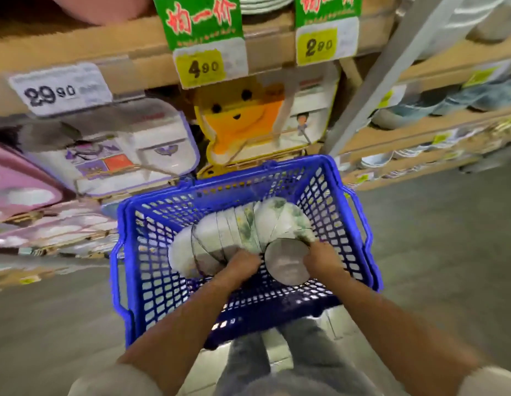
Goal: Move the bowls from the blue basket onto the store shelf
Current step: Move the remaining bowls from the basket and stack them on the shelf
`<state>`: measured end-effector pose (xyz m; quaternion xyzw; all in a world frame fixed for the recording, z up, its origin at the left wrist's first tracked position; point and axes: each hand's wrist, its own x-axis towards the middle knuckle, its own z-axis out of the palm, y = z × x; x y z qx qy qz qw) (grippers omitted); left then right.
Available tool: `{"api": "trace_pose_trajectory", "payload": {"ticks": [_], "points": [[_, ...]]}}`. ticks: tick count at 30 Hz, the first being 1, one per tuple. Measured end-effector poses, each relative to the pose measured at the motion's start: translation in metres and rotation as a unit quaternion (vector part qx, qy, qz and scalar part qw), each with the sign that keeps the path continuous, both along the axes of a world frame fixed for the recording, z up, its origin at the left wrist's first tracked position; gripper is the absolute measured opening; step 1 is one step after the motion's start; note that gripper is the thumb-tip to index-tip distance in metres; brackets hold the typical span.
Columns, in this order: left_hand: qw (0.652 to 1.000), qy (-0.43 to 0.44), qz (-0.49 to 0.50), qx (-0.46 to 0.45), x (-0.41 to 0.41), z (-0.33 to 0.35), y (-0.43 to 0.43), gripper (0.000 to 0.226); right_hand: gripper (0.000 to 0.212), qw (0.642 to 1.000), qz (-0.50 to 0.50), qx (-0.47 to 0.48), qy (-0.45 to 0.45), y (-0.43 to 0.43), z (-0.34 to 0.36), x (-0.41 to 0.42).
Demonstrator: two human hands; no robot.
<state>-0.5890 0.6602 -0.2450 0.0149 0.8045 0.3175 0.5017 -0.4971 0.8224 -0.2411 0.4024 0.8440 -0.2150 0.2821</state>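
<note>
Blue plastic mesh basket [328, 212]: nested row of white green-patterned bowls [243, 227] lying sideways at centre. Left hand [240, 264], right hand [320, 258] inside basket, fingers curled onto row's near side. Step, judged: pickup. Next: lift row clear of rim, onto wooden store shelf [77, 52] beyond basket.

price tag 29.90 [60, 88]: white, 10 o'clock, tilted
price tag 4.90 [201, 67]: yellow, 12 o'clock, under a green sign [198, 18] with red characters
price tag 2.90 [317, 45]: yellow, 1 o'clock, under second green sign [328, 7]
white plates [265, 2]: stacked, 12 o'clock, between the signs
orange cartoon tray [243, 124]: upright, smiling face, 12 o'clock
purple-rimmed tray [128, 141]: white, just beside orange one, 11 o'clock
pink tray [17, 181]: 9 o'clock, edge cut off
grey post [391, 72]: slanted, 1 o'clock
blue-grey dishes [437, 105]: stacked, 2 o'clock, blurred
floor [448, 238]: grey, 3 and 8 o'clock
</note>
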Motion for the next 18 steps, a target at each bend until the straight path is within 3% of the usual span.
{"api": "trace_pose_trajectory", "payload": {"ticks": [8,13,18], "points": [[0.992,-0.113,-0.007,-0.047,0.014,-0.063,0.029,0.025,0.036,0.996,-0.033,-0.01,-0.078,0.012,-0.041,0.002],[0.977,-0.182,0.109,-0.032,0.023,-0.091,0.04,0.032,0.037,0.994,-0.045,-0.022,-0.095,0.017,-0.059,0.004],[0.967,-0.197,0.159,-0.013,0.029,-0.096,0.046,0.037,0.036,0.993,-0.03,-0.008,-0.112,0.015,-0.06,0.001]]}}
